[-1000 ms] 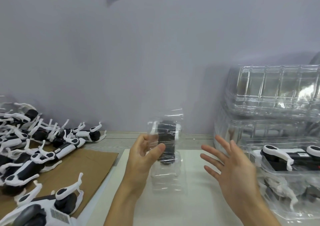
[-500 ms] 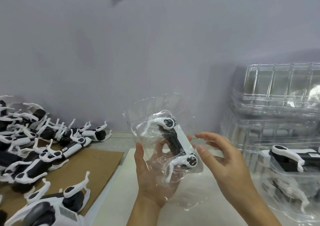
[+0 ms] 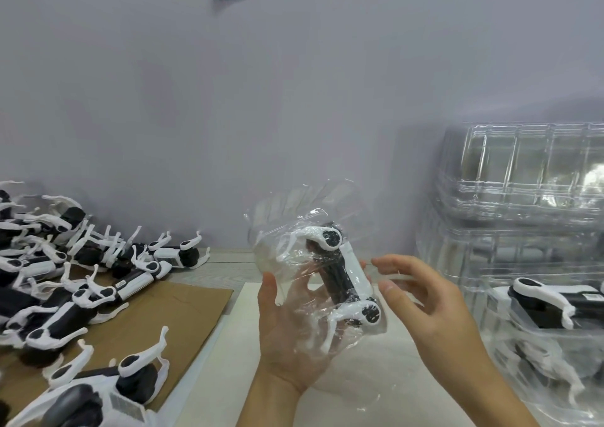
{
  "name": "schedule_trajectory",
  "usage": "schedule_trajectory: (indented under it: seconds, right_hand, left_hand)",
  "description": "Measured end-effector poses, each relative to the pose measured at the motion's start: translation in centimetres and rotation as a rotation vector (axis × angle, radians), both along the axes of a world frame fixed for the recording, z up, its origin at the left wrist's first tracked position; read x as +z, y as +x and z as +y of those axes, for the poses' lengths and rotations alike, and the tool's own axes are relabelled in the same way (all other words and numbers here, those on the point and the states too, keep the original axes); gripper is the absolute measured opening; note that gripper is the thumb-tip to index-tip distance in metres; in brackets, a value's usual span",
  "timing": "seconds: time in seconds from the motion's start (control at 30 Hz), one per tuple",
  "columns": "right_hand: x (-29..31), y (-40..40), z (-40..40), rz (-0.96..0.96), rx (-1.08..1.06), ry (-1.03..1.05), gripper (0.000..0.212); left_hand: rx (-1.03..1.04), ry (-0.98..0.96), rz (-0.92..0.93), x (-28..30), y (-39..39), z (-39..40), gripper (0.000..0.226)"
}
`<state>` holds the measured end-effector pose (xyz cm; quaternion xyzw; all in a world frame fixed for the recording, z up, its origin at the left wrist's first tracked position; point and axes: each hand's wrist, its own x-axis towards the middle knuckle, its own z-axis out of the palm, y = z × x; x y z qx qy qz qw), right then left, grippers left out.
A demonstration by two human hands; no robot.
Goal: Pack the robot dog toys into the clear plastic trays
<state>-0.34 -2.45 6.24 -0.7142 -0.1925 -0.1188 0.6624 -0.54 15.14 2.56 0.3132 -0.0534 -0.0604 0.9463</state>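
Note:
A black-and-white robot dog toy (image 3: 340,273) lies inside a clear plastic tray (image 3: 294,227) held up above the white table. My left hand (image 3: 287,335) grips this tray from below, palm up, thumb on its left side. My right hand (image 3: 425,299) is at the tray's right edge, thumb and forefinger pinching the clear plastic rim. A pile of loose robot dog toys (image 3: 65,279) lies on brown cardboard at the left.
A tall stack of empty clear trays (image 3: 529,178) stands at the right against the wall. In front of it sit packed trays with robot dogs (image 3: 552,305). The cardboard sheet (image 3: 183,305) covers the table's left part; a white mat (image 3: 392,381) lies under my hands.
The tray with the dog has turned from upright to lying across my left palm and come closer. My right hand, spread open a second ago, has closed in on the tray's right edge.

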Motion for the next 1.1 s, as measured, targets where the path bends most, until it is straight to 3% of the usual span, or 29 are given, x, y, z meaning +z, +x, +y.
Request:
schedule_trajectory:
  seconds: [0.07,0.2,0.37,0.53,0.67,0.73,0.8,0.87,0.97,1.07,1.1]
  right_hand:
    - [-0.3,0.2,0.1,0.039,-0.055,0.031,0.029]
    - [-0.8,0.3,0.3,0.076,-0.156,0.038,0.029]
    - [-0.6,0.3,0.2,0.092,-0.191,-0.034,0.026]
    - [0.3,0.5,0.0,0.155,-0.201,0.035,0.025]
    - [0.6,0.5,-0.2,0.244,-0.221,0.037,0.031]
    - [0.7,0.3,-0.2,0.246,-0.216,0.0,0.041]
    - [0.6,0.2,-0.2,0.235,-0.222,-0.073,0.061]
    - [0.5,0.2,-0.2,0.248,-0.232,-0.144,0.066]
    - [0.1,0.5,-0.1,0.333,-0.217,-0.266,0.058]
    - [-0.6,0.9,-0.5,0.388,-0.232,-0.351,0.025]
    - [-0.8,1.0,-0.6,0.393,-0.248,-0.37,0.024]
  left_hand:
    - [0.063,0.035,0.009,0.5,0.0,-0.4,0.095]
    - [0.219,0.218,0.031,1.5,0.0,-0.9,0.057]
    - [0.376,0.592,0.013,3.3,-0.1,-1.0,0.063]
    - [0.579,1.082,-0.07,5.0,-0.2,-0.6,0.062]
    - [0.648,1.797,-0.068,4.9,-0.3,0.1,0.063]
    - [0.586,2.016,-0.11,4.7,-0.4,0.2,0.064]
    - [0.511,2.1,-0.155,4.6,-0.5,0.2,0.063]
    - [0.404,2.118,-0.204,4.4,-0.6,0.1,0.063]
    - [0.222,2.115,-0.265,4.1,-0.8,-0.7,0.066]
    - [0.135,2.114,-0.303,3.7,-0.9,-1.7,0.07]
    - [0.117,2.112,-0.311,3.6,-0.9,-1.9,0.073]
